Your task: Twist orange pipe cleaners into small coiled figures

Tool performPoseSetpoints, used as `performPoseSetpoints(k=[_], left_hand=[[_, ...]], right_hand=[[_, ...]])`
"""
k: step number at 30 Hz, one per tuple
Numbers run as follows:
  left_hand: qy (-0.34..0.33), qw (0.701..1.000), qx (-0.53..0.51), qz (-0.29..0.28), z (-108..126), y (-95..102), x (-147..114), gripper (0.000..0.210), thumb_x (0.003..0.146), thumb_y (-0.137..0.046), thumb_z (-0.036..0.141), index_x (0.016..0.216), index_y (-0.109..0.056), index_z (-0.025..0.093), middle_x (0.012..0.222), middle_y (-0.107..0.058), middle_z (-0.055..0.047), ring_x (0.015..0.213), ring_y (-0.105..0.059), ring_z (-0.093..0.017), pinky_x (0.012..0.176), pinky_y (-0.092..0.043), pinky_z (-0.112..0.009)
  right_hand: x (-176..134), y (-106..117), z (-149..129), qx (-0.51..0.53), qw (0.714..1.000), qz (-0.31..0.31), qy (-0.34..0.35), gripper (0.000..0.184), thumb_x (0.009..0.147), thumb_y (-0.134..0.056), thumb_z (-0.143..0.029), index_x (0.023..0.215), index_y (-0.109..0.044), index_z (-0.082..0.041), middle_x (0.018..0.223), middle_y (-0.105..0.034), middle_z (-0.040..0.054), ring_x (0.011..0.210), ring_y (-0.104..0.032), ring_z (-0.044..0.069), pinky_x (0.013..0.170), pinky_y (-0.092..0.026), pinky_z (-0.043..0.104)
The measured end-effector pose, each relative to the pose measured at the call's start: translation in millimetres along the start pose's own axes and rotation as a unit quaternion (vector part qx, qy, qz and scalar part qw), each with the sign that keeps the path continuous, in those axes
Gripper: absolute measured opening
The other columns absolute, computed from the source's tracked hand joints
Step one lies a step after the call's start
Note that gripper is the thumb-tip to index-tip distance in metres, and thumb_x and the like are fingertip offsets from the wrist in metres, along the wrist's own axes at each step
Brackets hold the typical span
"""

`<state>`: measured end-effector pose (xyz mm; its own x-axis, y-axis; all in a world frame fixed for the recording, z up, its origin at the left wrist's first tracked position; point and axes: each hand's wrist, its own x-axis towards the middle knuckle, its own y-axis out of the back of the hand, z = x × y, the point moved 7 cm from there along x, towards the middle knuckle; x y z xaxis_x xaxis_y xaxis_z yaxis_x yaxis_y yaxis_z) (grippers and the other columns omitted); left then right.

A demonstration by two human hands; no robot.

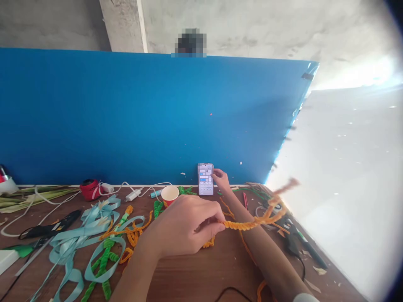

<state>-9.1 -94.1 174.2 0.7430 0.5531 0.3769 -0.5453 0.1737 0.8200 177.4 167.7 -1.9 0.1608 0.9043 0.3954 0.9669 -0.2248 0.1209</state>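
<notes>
My left hand (195, 224) is closed in a pinch on one end of a fuzzy orange pipe cleaner (242, 225). Its tightly twisted length sticks out to the right and forks into loose ends, blurred at the tip. Farther back, my right hand (221, 180) reaches the right edge of a phone (205, 184), fingertips at its screen and fingers partly apart. The phone leans upright against the blue partition, its screen lit with a panel of icons. Below my left hand lies more orange pipe cleaner (208, 243), partly hidden by the hand.
Left on the brown table (189, 277) lie light-blue ribbon (71, 239), green pipe cleaner pieces (103, 264) and a black tool (59, 224). A paper cup (170, 195), white charger (134, 194) and red spool (90, 189) line the back. A blue partition (141, 117) rises behind; cluttered tools lie right.
</notes>
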Motion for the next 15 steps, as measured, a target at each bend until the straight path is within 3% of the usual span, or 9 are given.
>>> performPoseSetpoints(k=[8, 15], left_hand=[[0.001, 1.000, 0.018, -0.018, -1.6, -7.0, 6.4, 0.012, 0.097, -0.052, 0.026, 0.090, -0.061, 0.022, 0.080, -0.067, 0.005, 0.074, -0.056, -0.010, 0.067, -0.032, -0.025], [0.008, 0.999, 0.035, -0.016, -5.6, -9.8, 8.5, 0.015, 0.099, -0.051, 0.029, 0.090, -0.060, 0.022, 0.080, -0.066, 0.005, 0.074, -0.057, -0.011, 0.066, -0.033, -0.025]], right_hand=[[-1.0, -2.0, 3.4, 0.021, 1.000, 0.001, 0.013, 0.037, 0.074, -0.068, -0.041, 0.102, -0.069, -0.017, 0.096, -0.077, 0.0115, 0.088, -0.071, 0.027, 0.076, -0.056, 0.038], [0.6, -1.2, 1.8, -0.015, 0.999, 0.027, 0.030, 0.031, 0.078, -0.060, -0.043, 0.093, -0.067, -0.017, 0.084, -0.076, 0.0097, 0.078, -0.070, 0.025, 0.068, -0.054, 0.035]])
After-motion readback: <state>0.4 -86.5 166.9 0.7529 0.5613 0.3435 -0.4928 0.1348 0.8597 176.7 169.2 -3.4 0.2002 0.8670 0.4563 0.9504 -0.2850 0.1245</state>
